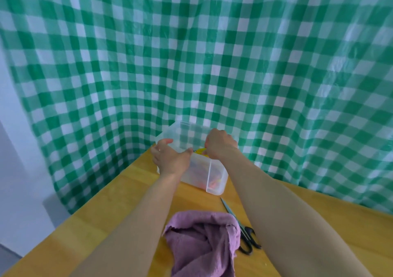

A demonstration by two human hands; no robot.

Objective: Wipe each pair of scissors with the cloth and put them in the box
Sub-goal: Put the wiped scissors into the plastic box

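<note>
The box [214,181] stands on the table [119,202] near its far edge, with the curtain [212,64] behind it. Before the box lies the cloth [202,240]. The scissors [244,232] lie before the box and slightly right, tips toward it.

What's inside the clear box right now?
Through the cloudy wall of the box, red and orange shapes show, blurred. The right hand seems to hold a yellow piece at the rim. It and the left hand, gripping the box, cover the middle; no count possible.
</note>
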